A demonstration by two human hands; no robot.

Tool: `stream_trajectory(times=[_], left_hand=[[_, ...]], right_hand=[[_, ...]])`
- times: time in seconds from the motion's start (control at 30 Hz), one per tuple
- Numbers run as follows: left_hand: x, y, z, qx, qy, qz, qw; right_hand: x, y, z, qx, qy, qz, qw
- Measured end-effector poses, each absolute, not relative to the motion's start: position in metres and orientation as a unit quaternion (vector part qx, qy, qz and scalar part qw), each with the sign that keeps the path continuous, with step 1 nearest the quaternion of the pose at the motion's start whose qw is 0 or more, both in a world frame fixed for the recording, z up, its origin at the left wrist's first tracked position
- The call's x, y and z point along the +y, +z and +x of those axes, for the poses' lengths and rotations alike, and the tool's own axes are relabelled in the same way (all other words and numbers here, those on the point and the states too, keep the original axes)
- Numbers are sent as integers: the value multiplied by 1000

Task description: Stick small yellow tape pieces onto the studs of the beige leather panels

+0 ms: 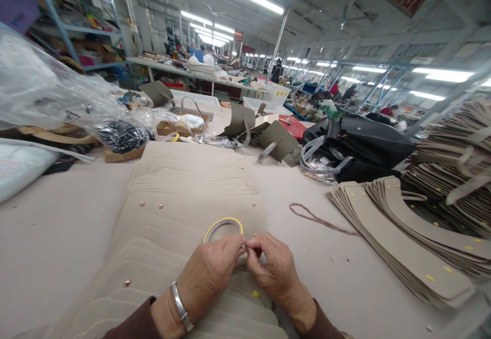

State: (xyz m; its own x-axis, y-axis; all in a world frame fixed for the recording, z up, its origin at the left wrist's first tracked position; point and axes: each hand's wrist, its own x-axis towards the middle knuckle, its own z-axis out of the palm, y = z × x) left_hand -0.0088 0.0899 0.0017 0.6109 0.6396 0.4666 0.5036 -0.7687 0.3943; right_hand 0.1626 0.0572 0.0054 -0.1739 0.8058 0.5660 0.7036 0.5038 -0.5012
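A fanned stack of curved taupe leather panels [399, 236] is shown at right, with a loose brown cord [318, 219] laid beside it on the pale worktable [49, 236]. Olive-green leather bag pieces [278, 142] and a black leather bag [360, 142] are placed farther back, near a cardboard tray [169, 129], and a clear plastic bag [46, 81] is heaped at left. Steel shelving [72, 22] and a distant worker [276, 71] are seen beyond.
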Motion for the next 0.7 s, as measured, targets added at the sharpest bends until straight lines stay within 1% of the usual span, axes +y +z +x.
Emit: stream_trajectory(times=[0.1, 0.17, 0.27, 0.33, 0.4, 0.5, 0.6, 0.7], left_hand=[[91, 4, -7, 327, 296, 894, 83], [91, 5, -5, 326, 300, 893, 74], [87, 6, -3, 320, 331, 884, 77], [85, 6, -2, 318, 344, 880, 78], [84, 6, -1, 329, 331, 882, 62], [89, 6, -1, 354, 242, 903, 28], [96, 8, 1, 370, 143, 917, 28], [99, 10, 3, 383, 88, 918, 43]], right_hand=[[55, 8, 159, -732, 107, -527, 419], [55, 10, 156, -670, 205, -564, 437], [60, 11, 158, -531, 368, -606, 465], [66, 9, 166, -462, 421, -619, 476], [72, 6, 179, -432, 442, -626, 475], [76, 2, 191, -441, 454, -629, 452], [76, -2, 191, -471, 439, -637, 423], [76, -4, 185, -500, 400, -659, 395]])
